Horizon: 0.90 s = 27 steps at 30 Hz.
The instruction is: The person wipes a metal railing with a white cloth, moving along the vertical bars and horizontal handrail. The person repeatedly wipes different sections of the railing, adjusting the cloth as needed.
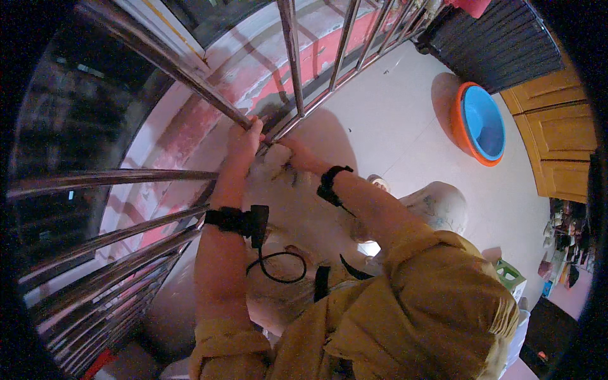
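Observation:
My left hand is closed around the lower end of an upright metal bar of a window railing, its thumb lying along the near side. Close by on the right, my right hand reaches down to the bottom rail. Its fingertips are partly hidden, and I cannot tell whether they hold anything. Pale fabric with dark marks shows just below that hand; whether it is a cloth or part of the trousers is unclear. Both wrists wear black straps, the left with a small box and a looped cable.
Behind the railing runs a ledge with peeling pink paint, beside dark window glass. A blue basin sits inside an orange basin on the pale floor. Wooden cabinet doors and a green-and-white box stand right.

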Tool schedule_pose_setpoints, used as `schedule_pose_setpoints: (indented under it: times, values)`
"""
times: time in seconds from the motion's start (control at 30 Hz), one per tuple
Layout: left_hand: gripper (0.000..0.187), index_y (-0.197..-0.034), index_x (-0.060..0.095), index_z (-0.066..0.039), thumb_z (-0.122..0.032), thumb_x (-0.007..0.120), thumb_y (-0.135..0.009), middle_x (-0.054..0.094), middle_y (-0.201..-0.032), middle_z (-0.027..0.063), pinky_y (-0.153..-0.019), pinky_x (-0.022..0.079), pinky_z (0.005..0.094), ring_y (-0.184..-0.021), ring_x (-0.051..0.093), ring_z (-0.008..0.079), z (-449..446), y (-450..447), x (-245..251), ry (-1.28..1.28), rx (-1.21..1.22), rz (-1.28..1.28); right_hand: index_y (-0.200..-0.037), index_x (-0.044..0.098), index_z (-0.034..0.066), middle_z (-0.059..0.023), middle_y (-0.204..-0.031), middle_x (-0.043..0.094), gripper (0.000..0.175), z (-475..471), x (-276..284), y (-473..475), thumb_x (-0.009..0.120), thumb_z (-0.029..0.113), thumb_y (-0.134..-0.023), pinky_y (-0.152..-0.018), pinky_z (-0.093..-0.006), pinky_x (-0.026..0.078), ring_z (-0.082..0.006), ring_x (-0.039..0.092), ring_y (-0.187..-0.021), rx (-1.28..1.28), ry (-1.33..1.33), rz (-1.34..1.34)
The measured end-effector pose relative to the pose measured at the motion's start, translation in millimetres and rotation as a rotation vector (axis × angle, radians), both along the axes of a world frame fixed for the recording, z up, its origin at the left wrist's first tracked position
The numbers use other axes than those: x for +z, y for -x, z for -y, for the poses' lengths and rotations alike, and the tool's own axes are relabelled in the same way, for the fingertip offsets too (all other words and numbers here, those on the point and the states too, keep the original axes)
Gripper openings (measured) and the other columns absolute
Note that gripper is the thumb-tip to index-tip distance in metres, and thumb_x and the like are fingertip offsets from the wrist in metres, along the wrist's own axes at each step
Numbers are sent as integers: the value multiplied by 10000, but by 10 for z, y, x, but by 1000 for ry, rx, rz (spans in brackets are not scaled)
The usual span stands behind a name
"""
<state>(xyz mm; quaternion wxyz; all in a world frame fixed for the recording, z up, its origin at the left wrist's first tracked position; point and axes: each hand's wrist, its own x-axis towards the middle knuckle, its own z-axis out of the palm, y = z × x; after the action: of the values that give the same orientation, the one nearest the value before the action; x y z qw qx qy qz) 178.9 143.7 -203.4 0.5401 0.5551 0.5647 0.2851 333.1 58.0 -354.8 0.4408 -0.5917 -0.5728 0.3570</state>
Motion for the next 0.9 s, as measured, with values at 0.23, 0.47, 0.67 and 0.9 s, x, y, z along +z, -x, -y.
schedule_pose_setpoints:
  times: [0.23,0.47,0.67,0.9]
  values:
    - [391,-1216,622,-4,-290,648,-951,662,-1022,94,-597,557,316,-789,708,234,-128,62,-17,16,-113,-126,-1240,578,22,-97,-1078,661,331,-220,102,-960,543,22,-911,-848,-392,525,-220,634,-960,-694,-30,-268]
    - [266,-1121,678,37,-130,658,-916,674,-1002,140,-620,604,345,-769,687,232,-91,-42,-62,-64,-15,20,-1303,584,107,-181,-1269,600,409,-492,248,-567,609,96,-895,-957,-428,477,-341,596,-1146,-277,-183,-181]
    - [271,-1114,687,26,-144,661,-904,689,-958,141,-611,582,342,-709,689,232,-106,-31,-55,-95,-12,-3,-1222,603,69,-136,-1037,662,364,-20,283,-490,641,119,-863,-765,-414,540,-300,657,-924,-370,246,-408]
    - [286,-1128,684,20,-147,671,-896,694,-992,140,-610,578,329,-697,690,228,-65,-57,34,-61,40,32,-1115,624,57,-110,-890,673,341,80,-109,-429,707,83,-786,-612,-445,557,-282,669,-794,-298,336,-557]
